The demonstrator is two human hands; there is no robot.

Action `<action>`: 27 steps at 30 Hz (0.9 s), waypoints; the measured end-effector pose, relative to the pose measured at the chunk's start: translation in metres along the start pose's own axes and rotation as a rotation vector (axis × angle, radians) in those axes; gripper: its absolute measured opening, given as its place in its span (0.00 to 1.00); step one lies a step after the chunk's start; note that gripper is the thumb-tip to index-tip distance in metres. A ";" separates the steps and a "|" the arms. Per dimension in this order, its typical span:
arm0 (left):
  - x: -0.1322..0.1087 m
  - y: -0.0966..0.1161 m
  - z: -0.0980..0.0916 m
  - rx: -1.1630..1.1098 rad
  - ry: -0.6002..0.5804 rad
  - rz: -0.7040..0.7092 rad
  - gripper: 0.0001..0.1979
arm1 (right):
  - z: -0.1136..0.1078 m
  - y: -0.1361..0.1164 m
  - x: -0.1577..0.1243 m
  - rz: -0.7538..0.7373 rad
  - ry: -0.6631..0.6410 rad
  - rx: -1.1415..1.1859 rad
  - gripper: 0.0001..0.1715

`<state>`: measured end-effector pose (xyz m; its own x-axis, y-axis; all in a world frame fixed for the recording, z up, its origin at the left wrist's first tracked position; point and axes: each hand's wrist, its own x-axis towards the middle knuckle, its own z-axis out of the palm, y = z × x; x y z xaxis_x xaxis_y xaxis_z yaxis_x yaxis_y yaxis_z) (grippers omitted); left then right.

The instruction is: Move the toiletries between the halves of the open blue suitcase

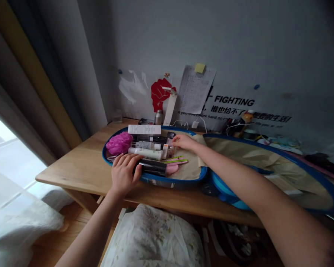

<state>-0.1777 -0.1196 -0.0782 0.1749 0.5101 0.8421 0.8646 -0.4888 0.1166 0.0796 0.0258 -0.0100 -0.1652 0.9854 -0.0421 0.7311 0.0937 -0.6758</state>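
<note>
On the wooden desk [72,163], 1 blue-rimmed suitcase [190,168] is laid open. Behind the suitcase, 1 silver bottle [158,117] is stood upright; 1 clear container [117,117] is positioned near the rear left corner.

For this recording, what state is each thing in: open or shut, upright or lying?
Blue-rimmed case: open, lid laid back, items inside.
Pink bath puff: bunched up, in the case.
White box: lying on its side.
White bottle: lying down.
Black item: lying, beside the left hand.
Silver bottle: upright.
Yellow note: stuck on the paper.
</note>
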 end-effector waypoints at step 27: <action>-0.001 0.000 0.000 -0.001 -0.023 -0.031 0.18 | 0.001 -0.004 -0.008 -0.013 -0.038 -0.284 0.03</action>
<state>-0.1775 -0.1199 -0.0792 0.1587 0.5407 0.8261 0.8691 -0.4734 0.1429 0.0770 0.0173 -0.0074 -0.1970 0.9782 -0.0658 0.8838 0.1481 -0.4437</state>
